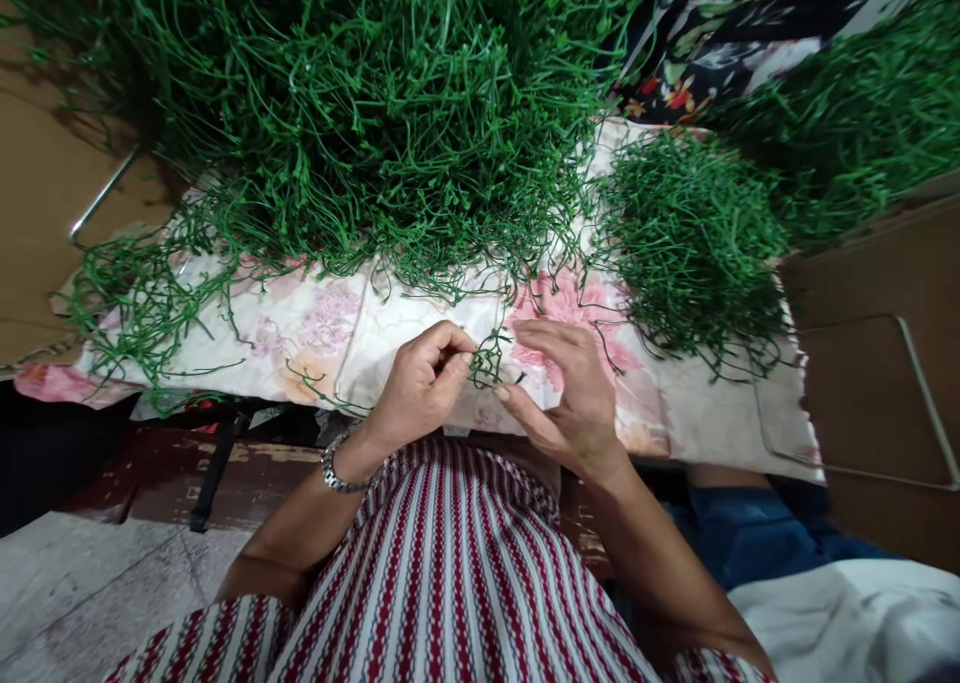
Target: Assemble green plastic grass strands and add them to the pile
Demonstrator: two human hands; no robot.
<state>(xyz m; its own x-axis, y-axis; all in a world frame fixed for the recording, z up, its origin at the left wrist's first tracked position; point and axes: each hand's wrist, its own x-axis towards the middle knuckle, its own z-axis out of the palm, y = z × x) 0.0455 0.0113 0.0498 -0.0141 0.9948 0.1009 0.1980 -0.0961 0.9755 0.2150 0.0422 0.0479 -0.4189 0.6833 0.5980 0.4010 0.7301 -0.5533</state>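
My left hand [421, 383] and my right hand [566, 393] meet over a floral cloth [330, 333] on the table. Between their fingertips they pinch a small green plastic sprig [491, 358] with thin branching stems. The left hand's fingers are curled around one end of it; the right hand's thumb and fingers touch the other end. A metal watch sits on my left wrist. Just beyond the hands lies a large heap of the same green sprigs [360, 113].
A smaller pile of sprigs [694, 243] lies to the right, with another heap [862, 113] at the far right. Loose sprigs [135, 303] trail to the left. Cardboard [877, 363] flanks the cloth on both sides. A person in flowered clothing [720, 43] sits opposite.
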